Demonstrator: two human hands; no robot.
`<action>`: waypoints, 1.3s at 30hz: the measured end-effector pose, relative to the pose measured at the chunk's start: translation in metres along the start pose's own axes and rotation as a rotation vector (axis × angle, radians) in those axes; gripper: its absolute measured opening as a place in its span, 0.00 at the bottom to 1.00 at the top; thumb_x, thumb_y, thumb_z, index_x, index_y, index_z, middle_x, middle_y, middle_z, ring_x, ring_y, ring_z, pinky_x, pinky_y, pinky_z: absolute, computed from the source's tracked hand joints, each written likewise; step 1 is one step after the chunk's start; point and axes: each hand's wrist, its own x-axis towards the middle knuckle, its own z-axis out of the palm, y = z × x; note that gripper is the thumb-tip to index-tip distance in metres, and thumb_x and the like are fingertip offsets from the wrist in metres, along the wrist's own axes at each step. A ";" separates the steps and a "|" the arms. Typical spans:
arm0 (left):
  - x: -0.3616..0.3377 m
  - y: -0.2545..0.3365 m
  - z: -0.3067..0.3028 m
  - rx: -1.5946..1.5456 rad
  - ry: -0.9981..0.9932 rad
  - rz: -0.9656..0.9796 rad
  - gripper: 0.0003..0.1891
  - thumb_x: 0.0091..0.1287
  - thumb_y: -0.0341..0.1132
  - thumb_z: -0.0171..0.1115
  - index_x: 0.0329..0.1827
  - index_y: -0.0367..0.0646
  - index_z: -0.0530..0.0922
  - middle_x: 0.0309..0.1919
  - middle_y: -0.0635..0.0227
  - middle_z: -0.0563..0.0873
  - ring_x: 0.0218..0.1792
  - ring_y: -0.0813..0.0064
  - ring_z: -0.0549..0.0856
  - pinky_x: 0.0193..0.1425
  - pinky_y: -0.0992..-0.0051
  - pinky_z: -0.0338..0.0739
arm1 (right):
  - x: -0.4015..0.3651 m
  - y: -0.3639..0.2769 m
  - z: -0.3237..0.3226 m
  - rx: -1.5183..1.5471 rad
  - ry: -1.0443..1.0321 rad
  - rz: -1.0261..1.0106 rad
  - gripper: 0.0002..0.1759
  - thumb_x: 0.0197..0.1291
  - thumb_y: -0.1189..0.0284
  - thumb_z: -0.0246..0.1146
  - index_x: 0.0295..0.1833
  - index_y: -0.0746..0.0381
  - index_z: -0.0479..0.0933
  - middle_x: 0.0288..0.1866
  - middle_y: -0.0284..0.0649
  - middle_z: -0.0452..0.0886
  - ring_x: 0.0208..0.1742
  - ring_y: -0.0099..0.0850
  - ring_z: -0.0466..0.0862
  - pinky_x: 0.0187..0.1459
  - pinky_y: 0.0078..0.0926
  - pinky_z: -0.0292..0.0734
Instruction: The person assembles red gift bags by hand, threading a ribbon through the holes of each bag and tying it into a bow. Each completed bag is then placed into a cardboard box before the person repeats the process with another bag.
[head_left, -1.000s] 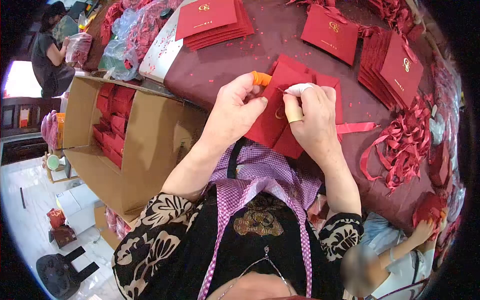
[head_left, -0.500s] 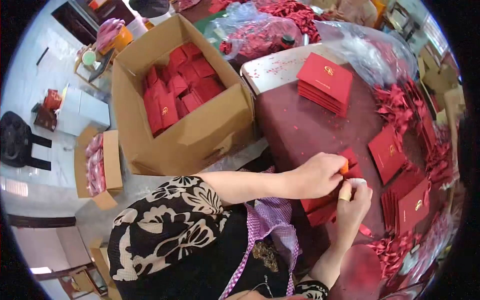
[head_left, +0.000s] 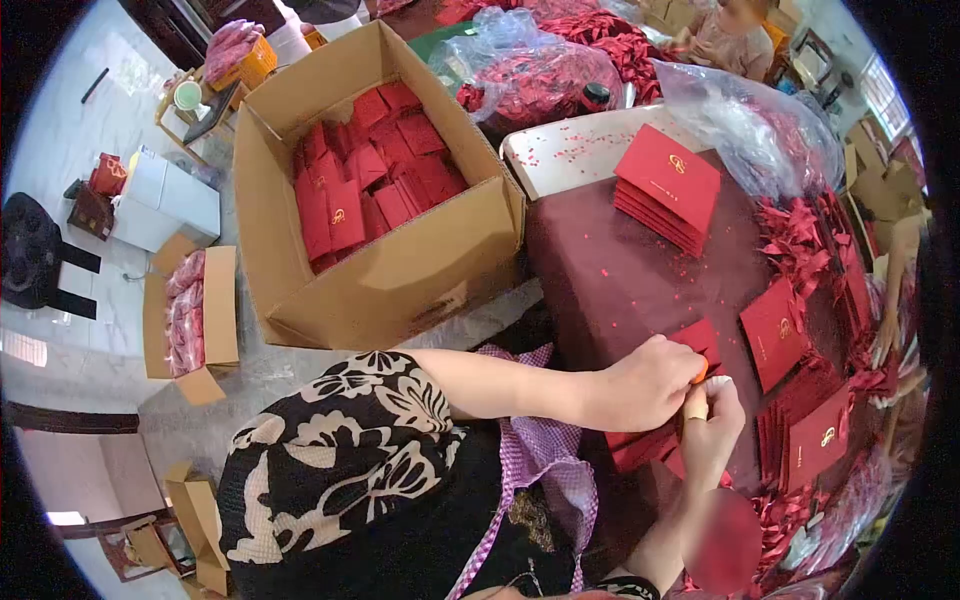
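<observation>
My left hand [head_left: 650, 383] reaches in from the left with its fingers closed in a pinch, an orange covering [head_left: 700, 370] on one fingertip. My right hand [head_left: 713, 425] comes up from below, fingers bent and closed, with a yellow band [head_left: 695, 405] round one finger. The fingertips of both hands meet. What is between them is too small or hidden to make out. Under and around the hands lies a red folded card pouch [head_left: 640, 447], partly covered by them. Another red piece [head_left: 695, 336] shows just beyond my left hand.
Red pouches with gold print form a stack [head_left: 668, 190] on the dark red tablecloth [head_left: 590, 270]; more [head_left: 815, 440] stand at right. Red ribbons [head_left: 795, 240] lie near plastic bags [head_left: 760, 130]. A large carton [head_left: 390, 290] of pouches stands left. Another person [head_left: 735, 40] sits at the far side.
The view has shifted slightly, so the scene sits differently in it. My fingertips have drawn closer together, and the white fingertip of my right hand is less visible.
</observation>
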 end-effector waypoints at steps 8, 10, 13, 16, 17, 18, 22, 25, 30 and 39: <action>0.010 -0.002 -0.008 -0.131 -0.081 0.037 0.04 0.58 0.23 0.58 0.36 0.35 0.73 0.28 0.54 0.78 0.34 0.50 0.79 0.39 0.59 0.72 | -0.009 -0.013 -0.008 -0.255 0.142 -0.197 0.04 0.55 0.81 0.62 0.33 0.67 0.73 0.30 0.45 0.76 0.35 0.42 0.74 0.38 0.37 0.70; 0.013 0.004 -0.016 -0.271 -0.144 -0.064 0.05 0.58 0.23 0.58 0.37 0.35 0.74 0.28 0.52 0.78 0.33 0.47 0.79 0.37 0.58 0.73 | -0.013 -0.017 -0.014 -0.178 0.122 -0.161 0.04 0.55 0.81 0.62 0.33 0.66 0.73 0.30 0.44 0.76 0.35 0.41 0.74 0.38 0.36 0.69; 0.013 -0.001 -0.014 -0.223 -0.150 -0.023 0.06 0.58 0.24 0.59 0.38 0.36 0.75 0.30 0.53 0.78 0.36 0.50 0.80 0.40 0.58 0.73 | -0.015 -0.012 -0.016 -0.172 0.114 -0.199 0.04 0.55 0.81 0.62 0.34 0.66 0.73 0.30 0.44 0.76 0.35 0.41 0.73 0.38 0.36 0.69; 0.011 -0.007 -0.011 -0.117 -0.153 0.134 0.04 0.57 0.23 0.58 0.34 0.36 0.74 0.29 0.53 0.78 0.35 0.51 0.80 0.41 0.58 0.73 | -0.018 -0.015 -0.017 -0.191 0.102 -0.209 0.04 0.55 0.80 0.62 0.33 0.67 0.73 0.30 0.44 0.75 0.35 0.41 0.73 0.38 0.36 0.69; 0.011 -0.007 -0.010 -0.080 -0.171 0.199 0.02 0.55 0.23 0.58 0.30 0.35 0.73 0.28 0.52 0.78 0.34 0.50 0.80 0.40 0.56 0.73 | -0.019 -0.017 -0.016 -0.191 0.102 -0.209 0.04 0.55 0.80 0.62 0.33 0.67 0.73 0.30 0.44 0.75 0.35 0.41 0.73 0.38 0.36 0.69; 0.009 -0.005 -0.008 -0.062 -0.129 0.213 0.02 0.54 0.23 0.58 0.28 0.37 0.73 0.26 0.54 0.77 0.32 0.51 0.79 0.38 0.56 0.73 | -0.020 -0.021 -0.014 -0.225 0.115 -0.223 0.04 0.55 0.80 0.63 0.34 0.67 0.74 0.30 0.43 0.75 0.35 0.41 0.73 0.38 0.36 0.69; 0.010 -0.007 -0.010 -0.104 -0.123 0.193 0.02 0.55 0.24 0.58 0.29 0.36 0.73 0.26 0.54 0.77 0.32 0.50 0.79 0.38 0.56 0.73 | -0.022 -0.020 -0.015 -0.270 0.125 -0.250 0.06 0.55 0.77 0.66 0.36 0.66 0.76 0.31 0.43 0.77 0.36 0.41 0.74 0.38 0.36 0.70; 0.009 -0.007 -0.012 -0.163 -0.104 0.119 0.03 0.55 0.24 0.59 0.29 0.35 0.73 0.26 0.53 0.78 0.34 0.49 0.79 0.38 0.56 0.72 | -0.022 -0.011 -0.021 -0.159 0.063 -0.211 0.10 0.55 0.73 0.69 0.39 0.65 0.78 0.34 0.43 0.79 0.36 0.40 0.76 0.37 0.33 0.71; 0.010 -0.009 -0.015 -0.143 -0.097 0.144 0.03 0.55 0.25 0.58 0.29 0.35 0.74 0.26 0.53 0.78 0.32 0.49 0.79 0.37 0.56 0.73 | -0.015 -0.011 -0.032 0.191 0.230 -0.095 0.16 0.63 0.71 0.66 0.53 0.67 0.78 0.47 0.38 0.81 0.47 0.30 0.79 0.50 0.26 0.74; 0.006 -0.007 -0.016 -0.182 -0.263 0.124 0.04 0.58 0.29 0.59 0.32 0.38 0.74 0.29 0.60 0.77 0.34 0.56 0.78 0.43 0.62 0.71 | -0.002 -0.030 -0.032 -0.161 -0.003 -0.493 0.13 0.62 0.79 0.60 0.53 0.63 0.78 0.42 0.45 0.78 0.43 0.40 0.78 0.45 0.31 0.74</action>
